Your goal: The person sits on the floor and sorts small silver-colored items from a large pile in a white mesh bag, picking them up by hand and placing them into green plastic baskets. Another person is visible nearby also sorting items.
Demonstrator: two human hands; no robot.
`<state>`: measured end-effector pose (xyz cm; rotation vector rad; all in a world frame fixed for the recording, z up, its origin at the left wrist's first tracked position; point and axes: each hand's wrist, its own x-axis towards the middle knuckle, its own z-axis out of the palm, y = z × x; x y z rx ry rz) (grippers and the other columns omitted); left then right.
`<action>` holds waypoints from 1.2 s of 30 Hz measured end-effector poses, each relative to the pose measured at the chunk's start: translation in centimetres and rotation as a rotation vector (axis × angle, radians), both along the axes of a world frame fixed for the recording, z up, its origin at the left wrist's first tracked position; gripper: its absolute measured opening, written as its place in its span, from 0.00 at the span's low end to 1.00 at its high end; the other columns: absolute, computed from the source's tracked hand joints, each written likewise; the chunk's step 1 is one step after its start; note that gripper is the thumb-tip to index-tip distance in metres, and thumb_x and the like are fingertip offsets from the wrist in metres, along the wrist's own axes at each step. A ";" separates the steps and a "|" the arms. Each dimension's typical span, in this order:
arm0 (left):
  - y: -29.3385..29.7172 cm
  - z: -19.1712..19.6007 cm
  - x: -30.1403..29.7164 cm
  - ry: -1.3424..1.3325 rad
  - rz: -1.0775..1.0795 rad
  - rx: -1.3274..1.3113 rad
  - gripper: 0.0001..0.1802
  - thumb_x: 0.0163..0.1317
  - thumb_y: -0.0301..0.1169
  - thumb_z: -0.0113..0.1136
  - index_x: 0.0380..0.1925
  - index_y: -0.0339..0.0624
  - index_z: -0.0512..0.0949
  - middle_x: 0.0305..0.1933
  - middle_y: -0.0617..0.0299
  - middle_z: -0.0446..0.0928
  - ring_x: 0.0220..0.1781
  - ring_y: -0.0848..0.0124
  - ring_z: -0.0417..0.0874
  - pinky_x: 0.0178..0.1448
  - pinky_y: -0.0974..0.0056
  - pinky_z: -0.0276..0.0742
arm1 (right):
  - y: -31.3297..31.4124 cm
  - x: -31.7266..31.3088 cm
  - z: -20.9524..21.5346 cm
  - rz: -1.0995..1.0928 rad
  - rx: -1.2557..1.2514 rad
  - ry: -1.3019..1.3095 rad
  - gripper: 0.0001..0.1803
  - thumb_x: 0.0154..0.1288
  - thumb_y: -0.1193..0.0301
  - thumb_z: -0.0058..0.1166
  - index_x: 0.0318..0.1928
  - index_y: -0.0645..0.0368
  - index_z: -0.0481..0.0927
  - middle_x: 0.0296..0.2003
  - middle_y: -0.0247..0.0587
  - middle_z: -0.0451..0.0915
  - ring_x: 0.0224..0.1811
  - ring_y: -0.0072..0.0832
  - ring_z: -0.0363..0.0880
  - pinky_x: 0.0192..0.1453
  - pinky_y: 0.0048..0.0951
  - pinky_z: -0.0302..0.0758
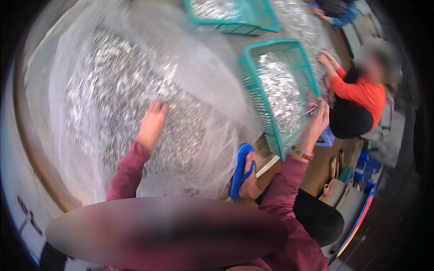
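A heap of small silvery fish (176, 119) lies on a sheer white net (212, 81) in front of me and to the left. My left hand (153, 123) is down on the heap with its fingers curled; blur hides what is in them. By the right rim of a green plastic basket (249, 80), my right hand (319, 118) is closed, its fingers pinching a few small silvery fish (311, 111). More silvery fish (280, 97) fill much of the basket floor below that hand.
Another green basket (244, 30) with fish stands farther off. A person in an orange top (364, 97) crouches at the right, hands at more fish (300, 22). Another person (337, 11) is beyond. My foot in a blue flip-flop (239, 174) stands between net and basket.
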<state>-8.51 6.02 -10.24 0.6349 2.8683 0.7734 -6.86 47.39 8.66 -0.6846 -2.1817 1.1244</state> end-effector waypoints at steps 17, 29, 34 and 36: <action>-7.7 2.1 4.1 -0.258 0.292 0.389 0.08 0.48 0.28 0.60 0.30 0.40 0.78 0.31 0.52 0.78 0.35 0.55 0.81 0.40 0.54 0.76 | -27.9 -3.3 -15.7 1.336 0.356 -0.276 0.15 0.55 0.80 0.57 0.45 0.63 0.79 0.41 0.48 0.78 0.43 0.43 0.77 0.48 0.35 0.73; 2.3 -3.5 10.4 0.219 0.342 -0.248 0.13 0.45 0.32 0.56 0.27 0.32 0.78 0.31 0.51 0.75 0.34 0.58 0.76 0.32 0.59 0.75 | -27.7 -3.7 -20.8 1.434 1.018 -0.395 0.11 0.63 0.76 0.45 0.45 0.68 0.70 0.46 0.57 0.73 0.48 0.52 0.74 0.51 0.45 0.73; 4.8 -6.2 11.5 0.125 0.493 -0.297 0.20 0.51 0.40 0.56 0.38 0.34 0.76 0.42 0.52 0.74 0.47 0.59 0.73 0.40 0.56 0.69 | -27.6 -3.2 -20.7 1.348 1.169 -0.560 0.16 0.60 0.75 0.49 0.49 0.66 0.68 0.44 0.58 0.73 0.45 0.51 0.76 0.46 0.44 0.76; 4.3 -6.5 11.4 0.134 0.399 -0.360 0.21 0.53 0.42 0.55 0.39 0.36 0.76 0.43 0.53 0.73 0.49 0.59 0.71 0.40 0.56 0.67 | -26.8 -3.3 -20.4 1.322 1.359 -0.394 0.17 0.59 0.59 0.54 0.36 0.61 0.72 0.31 0.46 0.76 0.35 0.39 0.81 0.34 0.29 0.79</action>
